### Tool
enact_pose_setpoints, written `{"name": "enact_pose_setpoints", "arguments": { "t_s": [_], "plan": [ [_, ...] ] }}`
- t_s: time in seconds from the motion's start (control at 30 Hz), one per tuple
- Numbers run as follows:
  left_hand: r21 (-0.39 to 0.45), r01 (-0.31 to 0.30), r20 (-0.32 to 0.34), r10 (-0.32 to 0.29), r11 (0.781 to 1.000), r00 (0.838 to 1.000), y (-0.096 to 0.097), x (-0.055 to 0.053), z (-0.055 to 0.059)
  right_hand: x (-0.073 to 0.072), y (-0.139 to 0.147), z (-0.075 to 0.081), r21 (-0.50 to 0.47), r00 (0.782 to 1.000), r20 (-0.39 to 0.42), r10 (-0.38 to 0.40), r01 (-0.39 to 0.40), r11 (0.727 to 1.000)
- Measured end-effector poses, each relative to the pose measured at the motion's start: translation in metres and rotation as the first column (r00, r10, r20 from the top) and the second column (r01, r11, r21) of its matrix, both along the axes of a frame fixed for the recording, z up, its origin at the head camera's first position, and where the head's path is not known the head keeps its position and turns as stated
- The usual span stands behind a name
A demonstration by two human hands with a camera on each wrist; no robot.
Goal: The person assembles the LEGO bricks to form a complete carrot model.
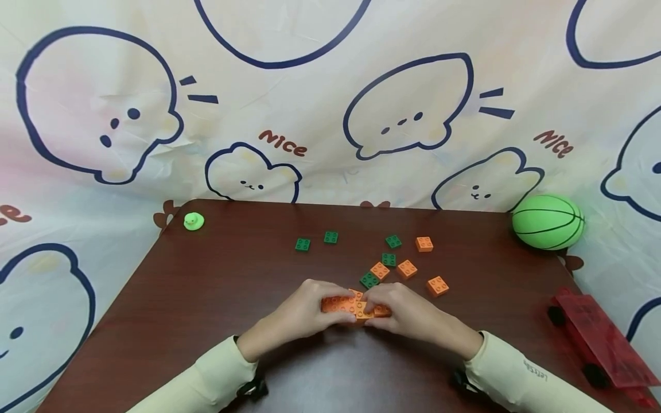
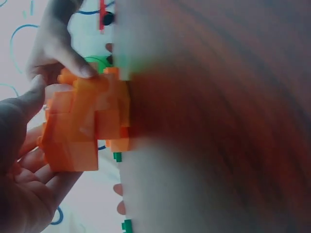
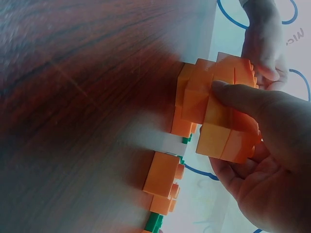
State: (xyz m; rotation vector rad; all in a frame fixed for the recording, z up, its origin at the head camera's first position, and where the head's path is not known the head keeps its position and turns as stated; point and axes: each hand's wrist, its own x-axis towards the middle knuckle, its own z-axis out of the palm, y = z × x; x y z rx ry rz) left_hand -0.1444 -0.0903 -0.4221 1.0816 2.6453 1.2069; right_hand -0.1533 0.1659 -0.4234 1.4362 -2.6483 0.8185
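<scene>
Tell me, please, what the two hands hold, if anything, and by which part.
One assembly of joined orange plastic studded bricks: the left hand pinches its left end and the right hand its right end, both across the near and far sides.

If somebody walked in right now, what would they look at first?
Probably the orange build, low in the middle, gripped by the left hand and the right hand. Then perhaps the green ball at the far right corner of the table, and the red car nearer, on the right side.
</scene>
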Motion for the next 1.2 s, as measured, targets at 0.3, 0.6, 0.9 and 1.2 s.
{"name": "enact_pose_setpoints", "arguments": {
  "t_s": [0.3,0.6,0.9,1.2],
  "plan": [
    [0.052,-0.051,0.126,0.045,0.997,0.991,-0.0073,0.0036,0.0026,-0.0004,-0.001,-0.0008,0.01,0.999,0.036,-0.011,0.011,1.0],
    [0.022,0.003,0.1,-0.005,1.0,0.995,-0.0059,0.0007,0.0051,-0.0008,-0.0005,-0.0008,-0.009,1.0,0.027,-0.003,0.004,1.0],
    [-0.011,0.006,0.076,-0.005,1.0,0.997,-0.0044,-0.0009,0.0073,-0.0032,0.0001,0.002,0.011,0.999,0.039,-0.015,0.014,1.0],
    [-0.024,0.001,0.098,0.001,1.0,0.995,-0.0035,0.0011,0.0088,-0.0011,-0.0012,0.0003,0.013,0.998,0.055,-0.015,0.014,1.0]
  ]
}}
